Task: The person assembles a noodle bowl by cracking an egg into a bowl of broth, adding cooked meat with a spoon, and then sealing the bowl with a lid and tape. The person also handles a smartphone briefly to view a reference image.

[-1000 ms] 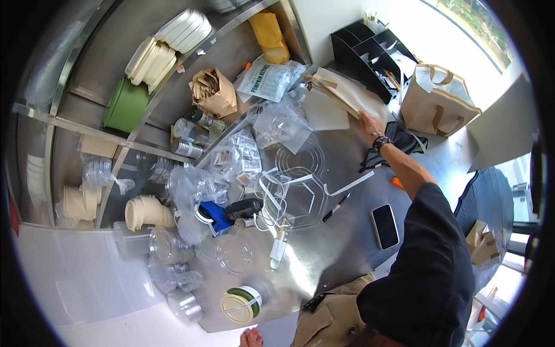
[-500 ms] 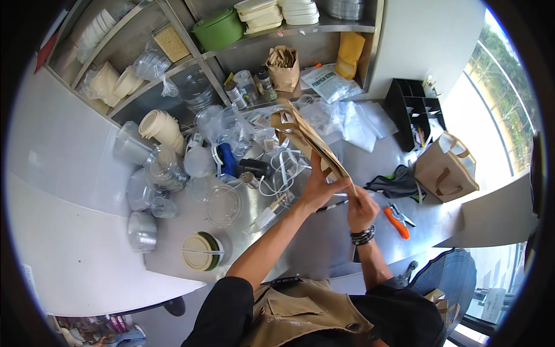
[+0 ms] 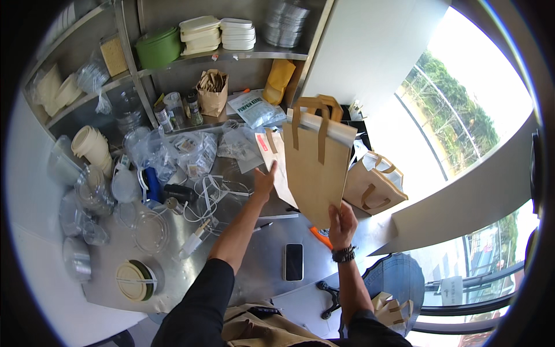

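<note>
A flat brown paper bag point(image 3: 318, 168) with two darker handles stands raised before me, its broad side showing. My right hand point(image 3: 343, 224) grips it at the lower right corner, thumb on the front. Behind its left edge leans a paler paper bag point(image 3: 280, 168) with a red mark and one visible handle. My left hand point(image 3: 264, 181) is at this paler bag's left edge, thumb and fingers apart; the contact is hard to see. Orange-handled pliers point(image 3: 320, 237) lie under the raised bag, partly hidden. A phone point(image 3: 293, 262) lies on the steel table between my forearms.
Plastic bags point(image 3: 196, 151), a tangled white cable point(image 3: 211, 196) and clear tubs point(image 3: 92, 188) crowd the left and back. A standing paper bag point(image 3: 374, 184) is at the right. Shelves behind hold a green pot point(image 3: 158, 47) and stacked boxes point(image 3: 237, 34). A lidded bowl point(image 3: 136, 281) sits front left.
The bags, earlier edge-on in both my hands, now show their broad sides. My left hand has moved away from the right one, and the paler bag has come apart from the brown one.
</note>
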### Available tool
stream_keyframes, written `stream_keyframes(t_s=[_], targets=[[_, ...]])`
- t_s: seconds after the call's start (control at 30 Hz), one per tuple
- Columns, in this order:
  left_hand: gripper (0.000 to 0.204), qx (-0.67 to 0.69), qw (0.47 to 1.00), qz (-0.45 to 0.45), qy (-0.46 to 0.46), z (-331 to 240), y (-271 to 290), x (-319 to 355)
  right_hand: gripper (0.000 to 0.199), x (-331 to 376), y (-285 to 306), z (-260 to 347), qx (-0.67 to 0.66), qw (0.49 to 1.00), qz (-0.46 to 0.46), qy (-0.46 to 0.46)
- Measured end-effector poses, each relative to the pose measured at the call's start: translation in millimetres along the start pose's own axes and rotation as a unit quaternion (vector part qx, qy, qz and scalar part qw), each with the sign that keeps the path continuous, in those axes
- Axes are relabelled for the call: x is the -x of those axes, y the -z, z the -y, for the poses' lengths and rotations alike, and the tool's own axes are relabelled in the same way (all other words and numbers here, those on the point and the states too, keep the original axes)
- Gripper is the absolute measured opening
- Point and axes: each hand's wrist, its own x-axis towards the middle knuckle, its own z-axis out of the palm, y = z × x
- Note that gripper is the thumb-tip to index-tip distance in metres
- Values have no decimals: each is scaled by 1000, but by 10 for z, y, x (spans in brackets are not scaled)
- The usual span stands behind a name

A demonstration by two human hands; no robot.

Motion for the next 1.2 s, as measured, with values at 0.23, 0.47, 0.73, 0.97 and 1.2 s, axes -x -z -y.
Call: stream_keyframes(t_s=[0.23, 0.47, 0.73, 0.97, 1.2], targets=[[61, 432, 866, 245, 62, -481, 1819, 1533, 20, 928, -562, 77, 16, 937, 259, 235], [39, 45, 996, -10, -78, -130, 2981, 2555, 46, 1272, -1085, 919, -21, 811, 579, 74], [40, -80, 986, -45, -141, 40, 3112, 3030, 28, 1686, -1261, 2068, -103, 895, 420, 110], [26, 172, 969, 160, -79, 439, 3905, 3161, 37, 2110, -1560, 1670, 50, 833, 433, -340], [16, 218, 919, 245, -221, 695, 4054, 3627, 24, 2283, -2547, 1133, 529, 578, 615, 94]])
